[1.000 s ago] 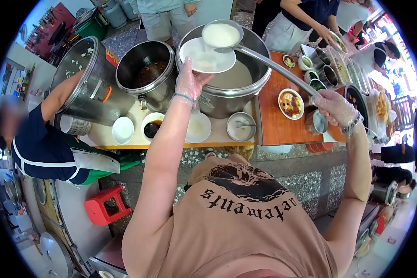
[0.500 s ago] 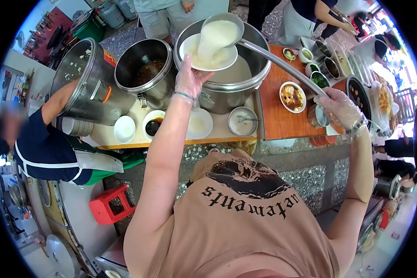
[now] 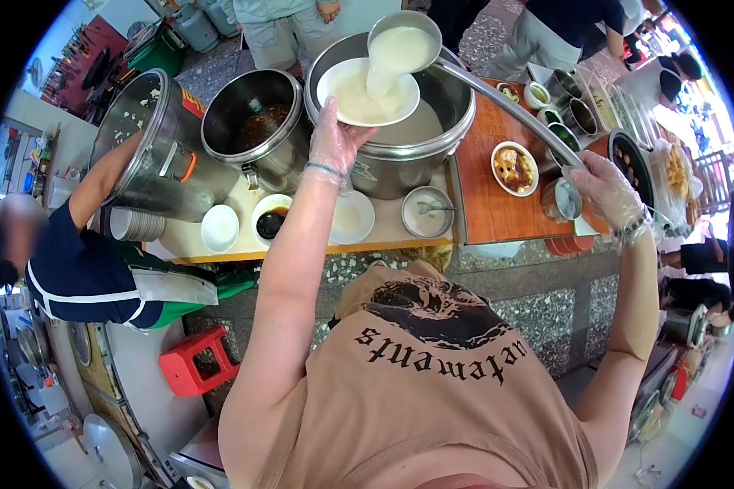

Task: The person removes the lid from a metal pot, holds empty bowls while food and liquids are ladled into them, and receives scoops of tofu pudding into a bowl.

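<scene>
My left hand (image 3: 334,145), in a clear plastic glove, grips a white bowl (image 3: 409,112) by its near edge over the big steel pot (image 3: 383,152). In my right hand (image 3: 607,189), also gloved, is the long handle of a ladle (image 3: 514,112). The ladle's cup is tipped above the bowl, and a pale, milky liquid (image 3: 379,77) runs from it into the bowl. More of the pale liquid lies inside the pot. To the right, a filled bowl with brown sauce (image 3: 515,169) sits on the wooden board (image 3: 481,216).
A dark-broth pot (image 3: 253,118) and a tall steel container (image 3: 167,175) stand left, where a co-worker (image 3: 90,257) reaches in. Along the near counter are an empty white bowl (image 3: 219,228), a dark-sauce bowl (image 3: 271,222) and a steel bowl (image 3: 426,213). A red stool (image 3: 196,359) stands on the floor.
The ladle's cup has shifted slightly right and up while still pouring, and my right hand has moved a little right and down. My left hand and the bowl have stayed nearly in place.
</scene>
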Motion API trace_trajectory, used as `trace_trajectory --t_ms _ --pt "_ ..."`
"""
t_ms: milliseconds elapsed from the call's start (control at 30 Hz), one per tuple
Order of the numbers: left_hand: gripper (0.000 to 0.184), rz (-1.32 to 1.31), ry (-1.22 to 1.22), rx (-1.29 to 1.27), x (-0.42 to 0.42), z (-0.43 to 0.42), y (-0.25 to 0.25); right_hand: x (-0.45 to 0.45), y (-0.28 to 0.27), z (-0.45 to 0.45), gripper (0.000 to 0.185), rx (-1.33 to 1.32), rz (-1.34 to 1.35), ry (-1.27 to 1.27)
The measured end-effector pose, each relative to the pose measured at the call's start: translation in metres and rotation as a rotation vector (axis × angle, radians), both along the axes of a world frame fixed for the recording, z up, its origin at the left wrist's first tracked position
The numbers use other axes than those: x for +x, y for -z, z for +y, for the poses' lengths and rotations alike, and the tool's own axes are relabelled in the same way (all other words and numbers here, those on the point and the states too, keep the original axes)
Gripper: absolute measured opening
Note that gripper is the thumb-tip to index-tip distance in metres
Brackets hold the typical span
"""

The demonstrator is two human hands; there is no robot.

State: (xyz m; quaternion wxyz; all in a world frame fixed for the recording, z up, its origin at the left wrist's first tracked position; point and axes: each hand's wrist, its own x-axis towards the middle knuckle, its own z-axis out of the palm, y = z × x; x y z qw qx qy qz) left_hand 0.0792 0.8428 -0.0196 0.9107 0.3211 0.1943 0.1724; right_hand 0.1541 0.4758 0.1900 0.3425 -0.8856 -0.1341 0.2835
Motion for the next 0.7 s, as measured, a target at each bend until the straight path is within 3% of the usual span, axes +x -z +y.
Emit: trace_trajectory --t_ms 367,700 --pt "0.052 -0.036 0.035 -0.031 -0.003 -0.001 0.008 0.006 0.022 -0.018 0.032 0.026 -0.204 -0.122" --pt "0.052 -0.048 0.025 -0.047 -0.007 -0.004 0.004 -0.003 0.032 -0.016 0.028 0.095 -0.202 -0.117"
